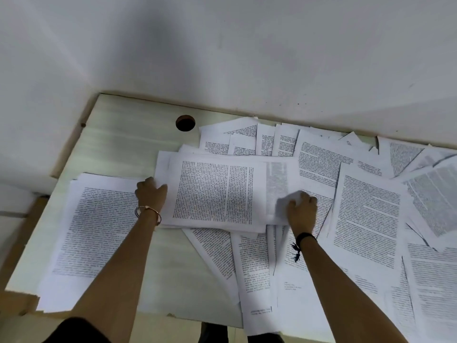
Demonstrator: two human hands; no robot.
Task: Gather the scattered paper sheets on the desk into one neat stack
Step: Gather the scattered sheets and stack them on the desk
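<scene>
Printed paper sheets cover the pale desk (118,149). A gathered stack (94,233) lies at the left, overhanging the front edge. In the middle lies a sideways bundle of sheets (215,191). My left hand (150,194) grips the bundle's left edge. My right hand (301,209) curls round its right edge, where a blurred sheet is lifted. Scattered sheets (366,219) overlap to the right, behind and in front of the bundle; some hang over the front edge.
A white wall rises behind the desk. A round cable hole (185,123) sits at the back left. The desk's left edge (71,144) has a wooden trim. Bare desk surface (173,263) shows between the stack and the loose sheets.
</scene>
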